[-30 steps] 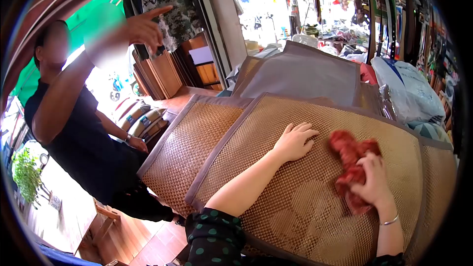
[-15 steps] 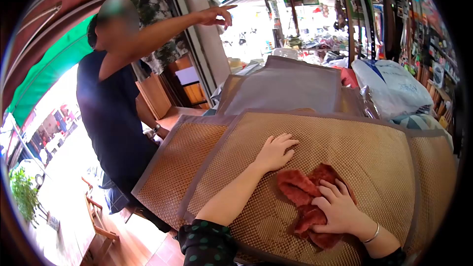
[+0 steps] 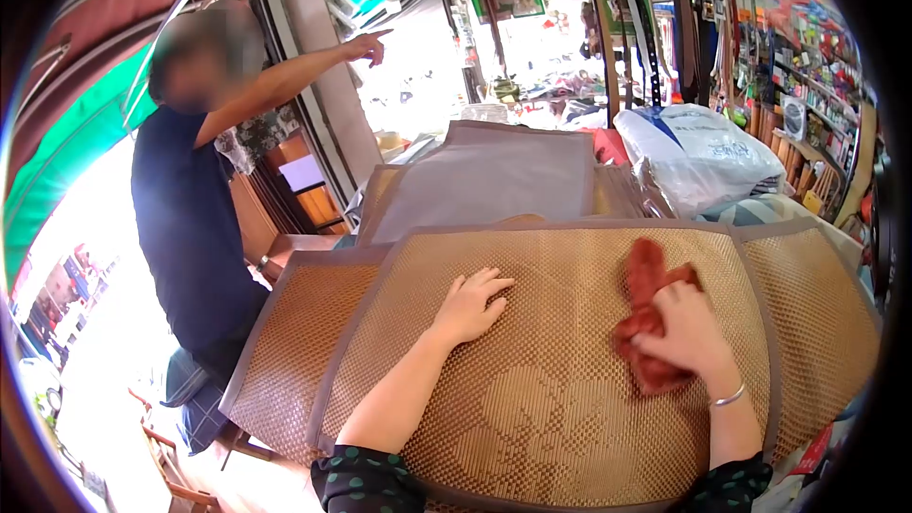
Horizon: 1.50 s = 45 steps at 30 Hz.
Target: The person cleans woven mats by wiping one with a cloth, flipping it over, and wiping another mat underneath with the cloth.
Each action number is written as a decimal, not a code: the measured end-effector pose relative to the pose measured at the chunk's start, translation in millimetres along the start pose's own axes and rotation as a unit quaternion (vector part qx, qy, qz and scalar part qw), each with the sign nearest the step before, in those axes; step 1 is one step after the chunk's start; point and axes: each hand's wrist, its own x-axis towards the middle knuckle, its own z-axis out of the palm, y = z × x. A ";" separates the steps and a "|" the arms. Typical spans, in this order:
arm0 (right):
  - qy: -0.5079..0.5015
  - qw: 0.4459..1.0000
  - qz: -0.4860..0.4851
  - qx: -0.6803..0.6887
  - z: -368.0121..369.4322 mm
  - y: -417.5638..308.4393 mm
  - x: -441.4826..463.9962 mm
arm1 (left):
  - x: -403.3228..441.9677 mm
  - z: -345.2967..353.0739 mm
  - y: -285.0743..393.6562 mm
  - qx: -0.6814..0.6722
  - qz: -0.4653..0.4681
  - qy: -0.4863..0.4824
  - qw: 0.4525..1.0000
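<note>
A tan woven mat (image 3: 560, 408) with a grey cloth border and a patterned area near its front lies spread before me. My left hand (image 3: 470, 306) rests palm down on it, fingers loosely spread and holding nothing. On the right half of the mat, my right hand (image 3: 686, 328) grips a bunched, fuzzy red-brown cloth (image 3: 648, 268). The cloth is pressed against the woven surface and slightly blurred. A metal bangle (image 3: 730, 397) circles my right wrist.
Behind the mat sits a folded sheet, grey side up (image 3: 494, 176), beside a white plastic bag (image 3: 703, 157). At left stands a person (image 3: 185, 199) in dark clothes, one arm stretched out, pointing. A wooden chair (image 3: 176, 475) is at lower left. Shelves of goods (image 3: 817, 100) line the right.
My right hand has carried the red-brown cloth farther back and right across the mat, gathering it tighter. The view has turned somewhat right. My left hand stays flat; the other person still points.
</note>
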 end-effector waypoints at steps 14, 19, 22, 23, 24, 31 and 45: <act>0.016 0.997 0.007 0.073 32.5 16.1 7.3 | -0.7 0.9 -0.9 0.011 0.009 0.004 1.000; 0.052 0.997 0.051 0.003 20.3 27.6 0.9 | 0.2 0.2 -0.9 0.017 0.005 -0.004 1.000; -0.059 0.995 -0.064 0.047 9.4 -24.6 -2.0 | 1.0 2.3 -4.0 0.014 0.010 -0.002 1.000; -0.063 0.987 -0.130 0.064 11.0 -44.3 -6.5 | 1.3 2.7 -4.7 0.013 0.013 0.000 1.000; -0.066 0.975 -0.196 0.081 15.7 -62.4 -13.5 | 1.0 3.2 -5.4 0.011 0.015 0.003 1.000; -0.103 0.951 -0.215 0.196 57.3 -43.1 -18.9 | 0.0 3.3 -4.5 0.006 0.024 0.017 1.000; -0.074 0.982 -0.144 0.098 21.5 -38.5 -3.6 | 0.2 0.6 -1.7 0.009 0.014 0.004 1.000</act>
